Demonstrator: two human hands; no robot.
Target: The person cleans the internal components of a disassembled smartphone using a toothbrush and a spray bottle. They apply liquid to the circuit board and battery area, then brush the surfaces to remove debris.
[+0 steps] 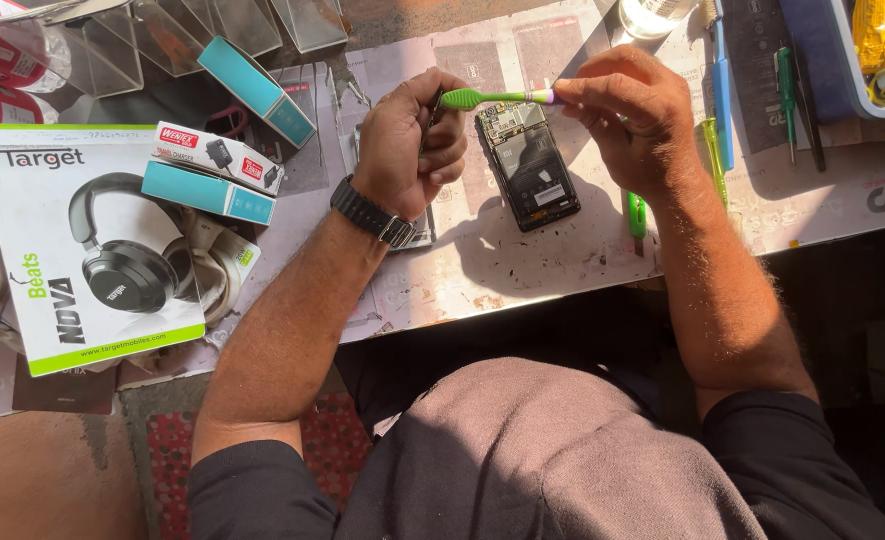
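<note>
My right hand (627, 115) holds a green and white toothbrush (497, 97) by its handle, the bristle head pointing left. The brush head touches a small dark part that my left hand (412, 140) grips between thumb and fingers; the part is mostly hidden by the fingers. A black watch band (370, 212) wraps my left wrist. Between the two hands, an opened black phone (527, 165) lies flat on the paper-covered table (522, 270), its circuit board and battery showing.
A white headphone box (82, 250) lies at left with small charger boxes (217, 170) and a teal box (257, 90) beside it. Screwdrivers (787, 90), a blue tool (722, 100), a green tool (637, 215) and a tray (862, 60) sit at right. Clear plastic stands (192, 35) line the back.
</note>
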